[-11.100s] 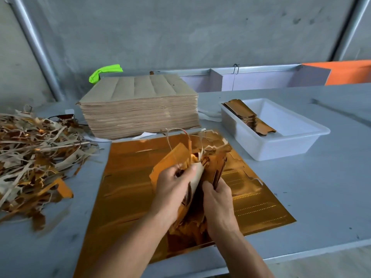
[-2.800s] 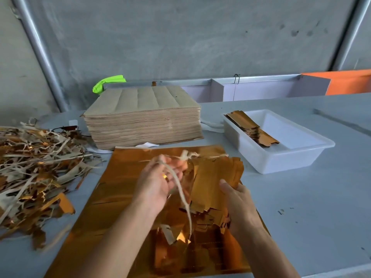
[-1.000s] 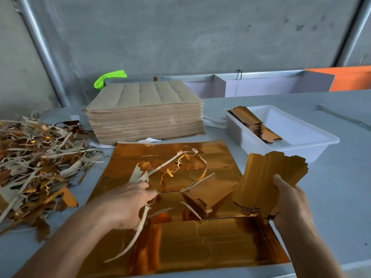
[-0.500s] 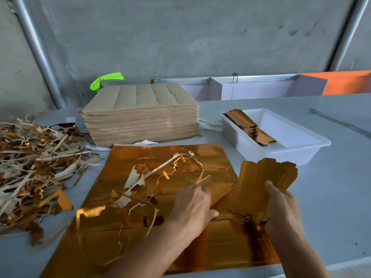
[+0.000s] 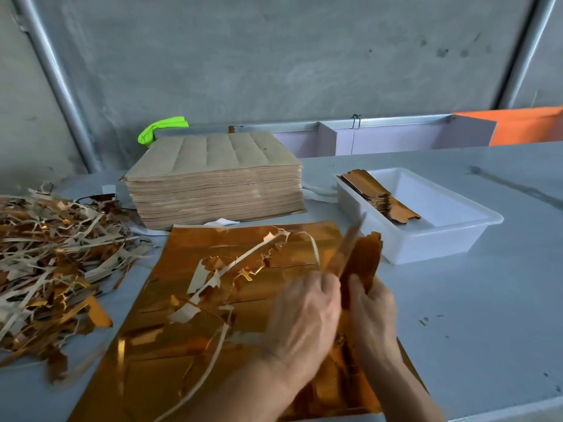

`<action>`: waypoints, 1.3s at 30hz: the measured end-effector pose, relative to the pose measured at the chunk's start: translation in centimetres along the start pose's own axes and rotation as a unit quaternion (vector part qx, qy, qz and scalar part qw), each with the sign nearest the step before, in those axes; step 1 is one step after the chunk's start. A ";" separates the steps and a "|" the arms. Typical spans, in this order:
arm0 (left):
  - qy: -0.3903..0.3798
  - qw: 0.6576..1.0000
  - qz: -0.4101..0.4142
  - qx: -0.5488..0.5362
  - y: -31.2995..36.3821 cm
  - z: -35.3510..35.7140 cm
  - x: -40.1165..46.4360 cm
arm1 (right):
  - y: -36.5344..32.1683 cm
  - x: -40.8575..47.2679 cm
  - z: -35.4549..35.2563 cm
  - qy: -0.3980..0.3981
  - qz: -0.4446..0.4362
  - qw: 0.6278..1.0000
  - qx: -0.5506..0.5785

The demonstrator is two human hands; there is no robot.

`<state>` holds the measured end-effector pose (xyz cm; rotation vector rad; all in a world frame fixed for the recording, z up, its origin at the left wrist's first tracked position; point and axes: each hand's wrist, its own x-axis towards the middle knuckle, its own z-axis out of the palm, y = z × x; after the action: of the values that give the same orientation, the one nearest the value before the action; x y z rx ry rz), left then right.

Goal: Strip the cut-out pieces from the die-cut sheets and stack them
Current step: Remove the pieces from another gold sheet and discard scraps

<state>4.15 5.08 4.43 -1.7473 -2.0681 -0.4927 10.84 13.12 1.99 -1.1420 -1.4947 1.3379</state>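
A gold foil die-cut sheet (image 5: 189, 357) lies flat in front of me, with torn waste strips (image 5: 243, 266) loose on top of it. My right hand (image 5: 370, 312) grips a bundle of gold cut-out pieces (image 5: 364, 257) held upright over the sheet's right edge. My left hand (image 5: 304, 318) has come against the bundle and holds another cut-out piece (image 5: 347, 245), blurred by motion, beside it. A thick stack of brown die-cut sheets (image 5: 216, 175) stands behind. More stacked cut-outs (image 5: 377, 193) lie in a white tray (image 5: 441, 239).
A large heap of waste strips (image 5: 51, 257) covers the table's left side. A bright green object (image 5: 161, 129) lies behind the brown stack. A grey and orange partition (image 5: 426, 132) runs along the back. Bare grey table (image 5: 487, 315) lies to the right.
My left hand dropped the waste strips onto the sheet, picked up the loose cut-out piece and brought it to the bundle in my right hand.
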 end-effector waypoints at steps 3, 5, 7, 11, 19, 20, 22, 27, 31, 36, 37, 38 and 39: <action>-0.083 0.996 -0.016 0.009 1.1 0.5 -0.2 | -0.1 -0.7 0.3 -0.071 0.053 0.993 0.084; -0.102 0.994 -0.040 -0.012 0.9 1.2 -0.5 | 0.2 -0.9 0.2 -0.074 0.070 0.989 0.108; -0.103 0.993 -0.052 -0.016 0.9 1.5 -0.7 | 0.4 -1.3 0.1 -0.078 0.047 0.988 0.124; -0.082 0.995 -0.052 -0.037 0.7 2.1 -1.4 | 0.4 -1.5 0.5 -0.096 -0.005 0.987 0.132; -0.091 0.993 -0.050 -0.058 -0.4 2.6 -1.9 | 0.6 -1.3 0.6 -0.128 -0.002 0.982 0.136; -0.082 0.995 -0.043 -0.045 -0.3 2.8 -2.0 | 0.7 -1.3 0.6 -0.114 0.016 0.984 0.134; -0.065 0.997 -0.017 -0.036 0.0 2.7 -2.4 | 0.7 -1.1 0.6 -0.090 0.053 0.986 0.130; 0.024 0.978 -0.139 -0.151 -1.9 1.9 -0.7 | 1.1 -0.2 0.0 -0.063 0.053 0.990 0.117; -0.041 0.885 -0.391 -0.250 -5.0 1.5 3.2 | 0.9 -0.6 0.0 -0.095 0.046 0.987 0.119; 0.065 0.675 -0.482 -0.555 -7.1 1.6 3.7 | 0.6 -0.5 -0.8 -0.052 0.098 0.985 0.132; 0.089 0.614 -0.496 -0.607 -7.7 1.2 3.2 | 0.6 -0.2 -1.3 -0.026 0.117 0.982 0.149; 0.109 0.572 -0.499 -0.642 -8.5 1.0 2.5 | 0.6 0.0 -1.7 -0.002 0.127 0.979 0.159; 0.120 0.564 -0.500 -0.646 -9.3 0.7 1.9 | 0.8 0.3 -2.2 0.019 0.128 0.978 0.166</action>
<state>-5.32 5.59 4.61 -0.3395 -2.3058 -2.9183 12.90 14.04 1.47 -1.1577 -1.0693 1.6579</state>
